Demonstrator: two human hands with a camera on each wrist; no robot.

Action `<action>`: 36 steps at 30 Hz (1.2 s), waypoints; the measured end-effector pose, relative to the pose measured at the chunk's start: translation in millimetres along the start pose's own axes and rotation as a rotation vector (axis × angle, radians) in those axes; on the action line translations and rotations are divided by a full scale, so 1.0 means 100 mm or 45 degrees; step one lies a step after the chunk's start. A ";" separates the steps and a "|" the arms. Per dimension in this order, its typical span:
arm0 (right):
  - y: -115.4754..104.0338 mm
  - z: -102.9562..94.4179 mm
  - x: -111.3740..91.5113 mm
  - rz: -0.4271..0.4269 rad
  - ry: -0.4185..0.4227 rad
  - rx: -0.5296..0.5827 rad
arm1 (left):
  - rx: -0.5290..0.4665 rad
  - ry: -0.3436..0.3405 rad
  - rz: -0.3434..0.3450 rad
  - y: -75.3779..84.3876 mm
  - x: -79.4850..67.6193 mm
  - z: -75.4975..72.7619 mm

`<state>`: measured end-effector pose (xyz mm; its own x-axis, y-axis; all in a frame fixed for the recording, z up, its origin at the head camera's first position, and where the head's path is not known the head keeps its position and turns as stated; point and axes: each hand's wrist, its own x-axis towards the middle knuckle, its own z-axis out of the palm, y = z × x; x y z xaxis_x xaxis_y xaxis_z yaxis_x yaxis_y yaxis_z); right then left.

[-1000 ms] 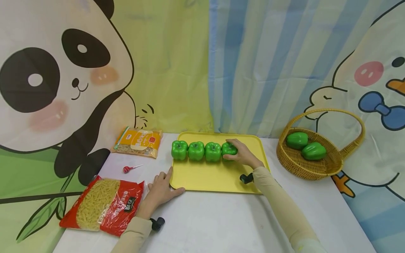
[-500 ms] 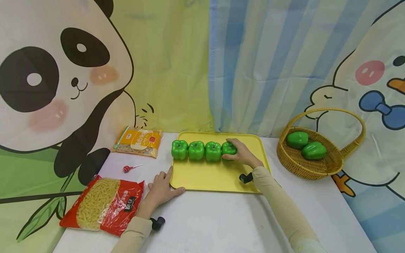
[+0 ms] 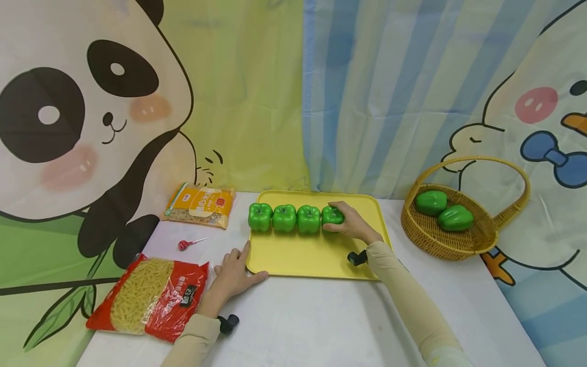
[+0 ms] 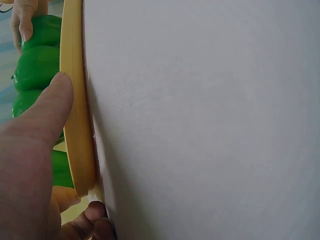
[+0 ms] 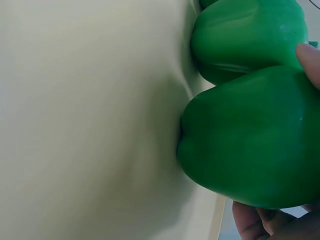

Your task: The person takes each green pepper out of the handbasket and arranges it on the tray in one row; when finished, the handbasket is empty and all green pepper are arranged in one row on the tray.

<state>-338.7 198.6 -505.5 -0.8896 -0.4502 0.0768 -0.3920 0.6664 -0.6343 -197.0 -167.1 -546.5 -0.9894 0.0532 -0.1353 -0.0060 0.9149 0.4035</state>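
Four-lobed green bell peppers stand in a row along the back of a yellow tray [image 3: 302, 257]. My right hand [image 3: 352, 224] grips the rightmost bell pepper [image 3: 331, 216], thumb on the near side and fingers curled around the far side. In the right wrist view this bell pepper [image 5: 250, 140] sits on the tray surface, against its neighbour [image 5: 250, 37]. My left hand [image 3: 233, 275] rests at the tray's front left corner. Its straight thumb [image 4: 57, 102] presses the front rim and its index finger lies along the left rim.
At the right, a wicker basket [image 3: 424, 239] with a tall handle holds two green bell peppers [image 3: 455, 218]. On the left lie a red pasta bag [image 3: 151, 298], a red lollipop [image 3: 184, 245] and an orange food packet [image 3: 202, 204]. A printed curtain [image 3: 257, 102] hangs behind the table.
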 end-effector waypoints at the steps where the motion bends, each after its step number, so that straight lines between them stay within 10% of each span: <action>1: 0.00 0.00 0.00 -0.006 -0.001 0.001 | 0.001 0.000 0.001 0.00 0.00 0.00; 21: 0.00 -0.09 -0.07 0.060 -0.007 0.040 | -0.007 -0.008 0.001 0.01 0.00 -0.02; 36: 0.14 -0.58 -0.48 0.037 0.158 0.031 | -0.018 -0.011 0.005 0.01 -0.01 -0.02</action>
<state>-314.6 264.3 -472.9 -0.9232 -0.3528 0.1522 -0.3613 0.6627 -0.6559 -196.3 -167.1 -544.3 -0.9881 0.0599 -0.1414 -0.0045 0.9091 0.4165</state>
